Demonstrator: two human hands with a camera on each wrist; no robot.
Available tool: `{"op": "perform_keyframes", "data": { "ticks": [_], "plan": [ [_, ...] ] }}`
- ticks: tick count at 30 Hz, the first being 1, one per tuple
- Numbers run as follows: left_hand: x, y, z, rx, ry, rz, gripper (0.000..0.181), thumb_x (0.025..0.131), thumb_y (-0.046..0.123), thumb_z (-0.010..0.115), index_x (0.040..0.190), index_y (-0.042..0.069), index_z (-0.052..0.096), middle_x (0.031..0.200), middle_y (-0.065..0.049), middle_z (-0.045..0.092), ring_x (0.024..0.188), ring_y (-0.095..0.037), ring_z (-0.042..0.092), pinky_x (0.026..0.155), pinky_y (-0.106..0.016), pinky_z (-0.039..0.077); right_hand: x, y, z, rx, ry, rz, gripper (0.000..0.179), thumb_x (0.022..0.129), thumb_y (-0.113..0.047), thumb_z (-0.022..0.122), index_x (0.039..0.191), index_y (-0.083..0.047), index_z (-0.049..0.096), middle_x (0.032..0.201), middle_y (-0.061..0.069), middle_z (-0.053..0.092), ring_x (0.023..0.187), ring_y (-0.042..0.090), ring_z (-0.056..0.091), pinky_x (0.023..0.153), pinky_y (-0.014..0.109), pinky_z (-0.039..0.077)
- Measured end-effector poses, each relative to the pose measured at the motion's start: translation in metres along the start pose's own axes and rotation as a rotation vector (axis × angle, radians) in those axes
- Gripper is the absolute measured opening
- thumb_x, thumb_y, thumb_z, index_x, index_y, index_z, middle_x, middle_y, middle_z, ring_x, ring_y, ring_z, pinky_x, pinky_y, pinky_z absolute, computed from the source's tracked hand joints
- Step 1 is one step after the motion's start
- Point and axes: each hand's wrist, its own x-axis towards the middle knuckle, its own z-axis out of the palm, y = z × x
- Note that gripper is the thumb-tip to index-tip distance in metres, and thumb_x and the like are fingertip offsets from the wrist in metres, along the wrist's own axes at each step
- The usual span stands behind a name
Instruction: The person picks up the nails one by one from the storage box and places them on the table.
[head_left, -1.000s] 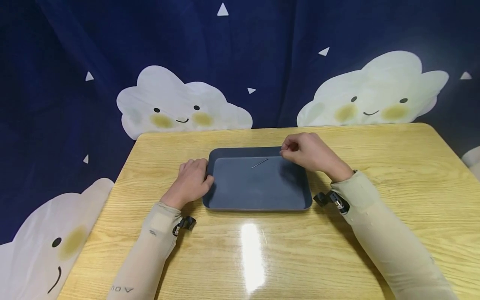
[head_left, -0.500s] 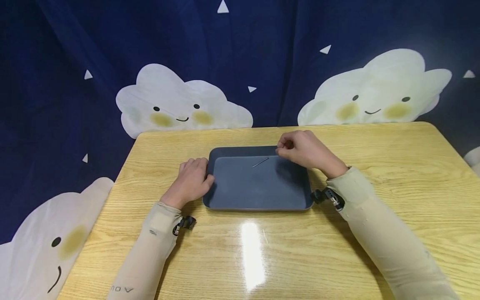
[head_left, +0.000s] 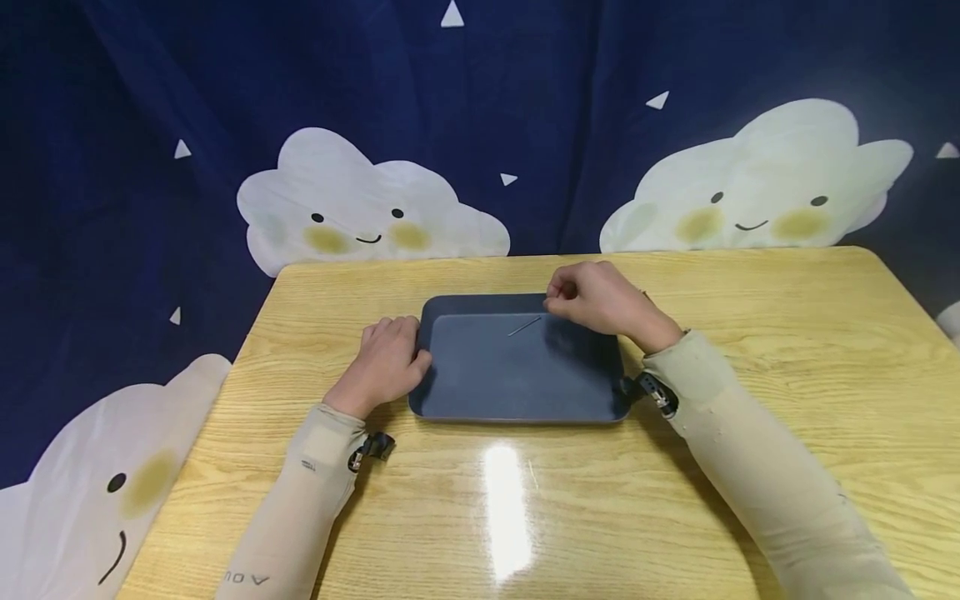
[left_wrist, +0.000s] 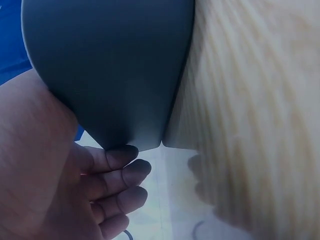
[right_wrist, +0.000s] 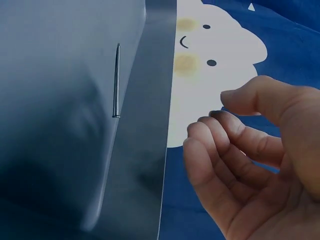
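A thin metal nail [head_left: 524,326] lies in a dark grey rectangular tray [head_left: 517,383], close to its far wall. Seen from the right wrist, the nail [right_wrist: 117,82] has its flat head toward the near end of that view. My left hand [head_left: 382,362] grips the tray's left wall, thumb over the rim and fingers outside; the left wrist view shows those curled fingertips [left_wrist: 132,172] against the tray's underside edge. Over the tray's far right part hovers my right hand [head_left: 596,296], to the right of the nail. Its fingers are loosely bent, with a small gap between thumb and forefinger and nothing in it.
The tray stands on a light wooden table [head_left: 420,517], toward its far edge. Behind hangs a dark blue curtain [head_left: 525,100] with smiling white clouds. A camera mount [head_left: 648,390] on the right wrist overlaps the tray's right corner.
My right hand has moved left over the tray, toward the nail. The left hand stays on the tray's left side, and the nail and tray have not moved.
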Motion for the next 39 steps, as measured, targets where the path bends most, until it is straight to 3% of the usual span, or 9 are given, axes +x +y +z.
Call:
{"op": "perform_keyframes", "data": {
  "ticks": [11,39],
  "plan": [
    [-0.001,0.000,0.001,-0.004,-0.029,-0.013,0.039,0.102,0.027,0.050,0.129,-0.001,0.055,0.113,-0.015,0.063,0.099,-0.033,0.048,0.102,-0.055,0.034,0.009,0.003,0.007,-0.008,-0.021,-0.036,0.007,0.088,-0.019,0.068,0.085,-0.014,0.073,0.071,-0.005,0.065,0.071,0.015,0.056,0.070,0.030,0.042],
    [0.000,0.001,0.000,-0.010,-0.007,-0.014,0.032,0.101,0.025,0.052,0.121,0.001,0.056,0.105,-0.013,0.061,0.097,-0.033,0.048,0.099,-0.054,0.035,0.020,0.006,0.027,-0.082,-0.120,-0.037,0.006,0.086,-0.018,0.075,0.082,-0.016,0.078,0.073,-0.005,0.071,0.070,0.017,0.058,0.072,0.032,0.046]
  ]
}}
